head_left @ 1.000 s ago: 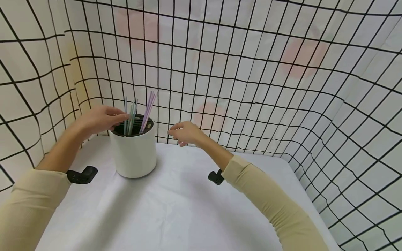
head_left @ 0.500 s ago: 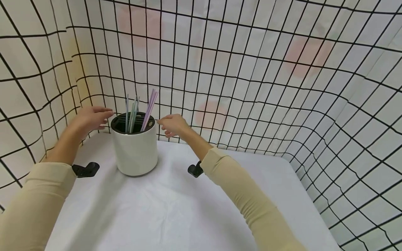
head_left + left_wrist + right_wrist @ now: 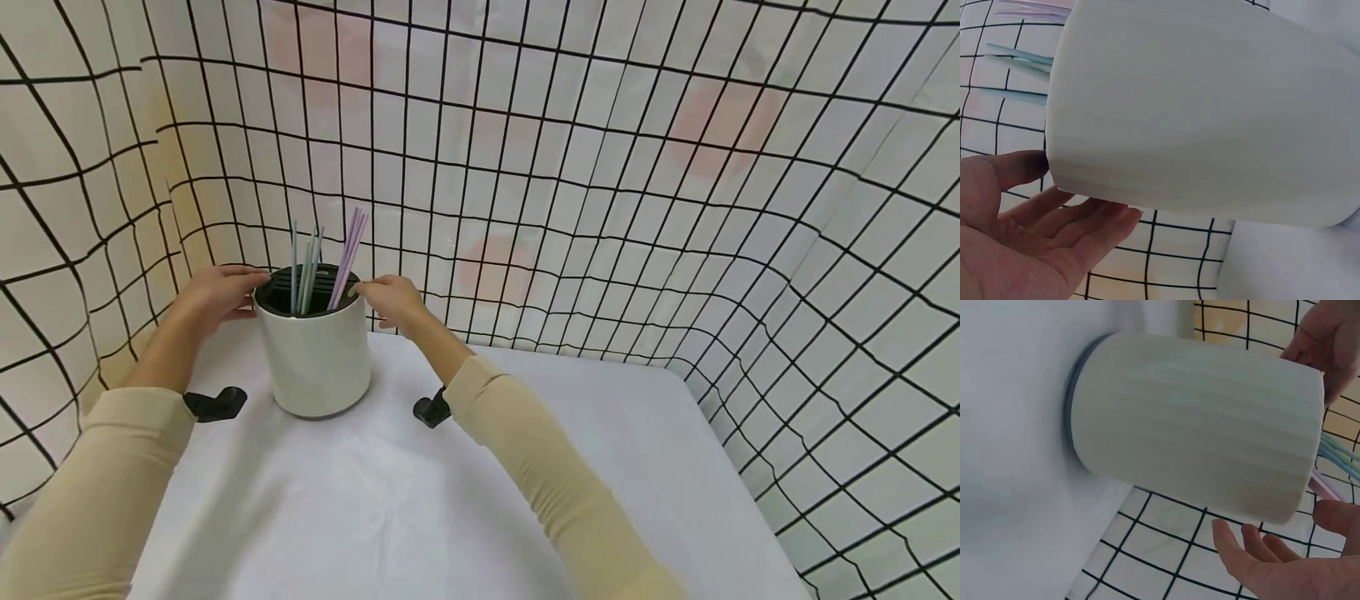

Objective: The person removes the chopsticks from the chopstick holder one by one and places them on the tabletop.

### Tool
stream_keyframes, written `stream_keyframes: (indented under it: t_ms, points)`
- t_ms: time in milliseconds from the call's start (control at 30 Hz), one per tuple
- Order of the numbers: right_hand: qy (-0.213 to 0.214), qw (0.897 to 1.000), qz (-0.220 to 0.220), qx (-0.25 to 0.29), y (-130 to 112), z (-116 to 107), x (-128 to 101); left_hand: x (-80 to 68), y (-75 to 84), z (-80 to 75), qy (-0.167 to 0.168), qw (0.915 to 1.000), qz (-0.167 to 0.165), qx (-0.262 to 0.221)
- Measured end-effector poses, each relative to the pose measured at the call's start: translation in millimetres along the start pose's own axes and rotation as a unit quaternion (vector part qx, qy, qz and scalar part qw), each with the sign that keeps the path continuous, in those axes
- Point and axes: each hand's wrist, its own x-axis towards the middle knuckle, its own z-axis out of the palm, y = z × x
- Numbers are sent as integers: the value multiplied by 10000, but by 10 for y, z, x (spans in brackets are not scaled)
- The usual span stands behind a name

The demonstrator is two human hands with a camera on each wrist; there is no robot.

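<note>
A white cylindrical utensil holder point(image 3: 313, 362) with a black slotted insert point(image 3: 281, 292) stands upright on the white tabletop. Pale blue and green straw-like sticks point(image 3: 307, 275) and a purple bunch point(image 3: 349, 254) poke out of it. My left hand point(image 3: 217, 296) is at its left rim; in the left wrist view the thumb point(image 3: 1025, 167) touches the rim edge and the fairly straight fingers lie along the side. On the right rim, my right hand point(image 3: 393, 300) has its thumb and index tip close by. A small gap shows between those fingers point(image 3: 1229, 540) and the wall in the right wrist view.
Black wire grid panels point(image 3: 510, 179) surround the table at the back and both sides, with pale cloth behind them. The white-covered tabletop point(image 3: 585, 417) stretches right of the holder. Black wrist cameras point(image 3: 217, 404) sit below each cuff.
My left hand has drawn back from the sticks to the holder's left rim. My right hand has moved left up to the right rim. The holder stays on the table.
</note>
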Motion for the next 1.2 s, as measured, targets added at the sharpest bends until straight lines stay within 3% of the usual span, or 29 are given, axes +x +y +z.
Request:
stream_keyframes:
  t_ms: [300, 533, 700, 1200]
  points:
    - [402, 9990, 63, -189, 104, 142, 32, 49, -72, 41, 115, 9997, 92, -211]
    - [675, 9976, -24, -141, 111, 209, 38, 106, -156, -15, -242, 9977, 22, -637]
    - [746, 9969, -70, 235, 129, 251, 32, 95, -203, -46, -470, 9976, 77, -508]
    - [818, 9883, 235, 1268, 140, 248, 22, 104, -215, -57, -501, 9976, -40, -481]
